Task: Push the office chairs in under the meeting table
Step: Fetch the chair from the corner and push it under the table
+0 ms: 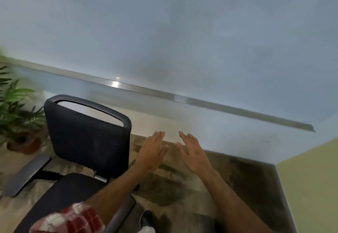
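Note:
A black mesh office chair (86, 137) stands at the lower left, its back toward the wall and its seat toward me. One grey armrest (27, 174) sticks out on its left side. My left hand (152, 152) hovers just right of the chair's back, fingers apart, touching nothing. My right hand (192, 152) is held out beside it, also empty with fingers spread. No meeting table is in view.
A frosted glass wall (182, 41) with a metal bottom rail (201, 103) fills the upper view. A potted plant (16, 119) stands at the far left. A pale green wall (314, 187) closes the right side. Mottled stone floor (173, 187) lies below my hands.

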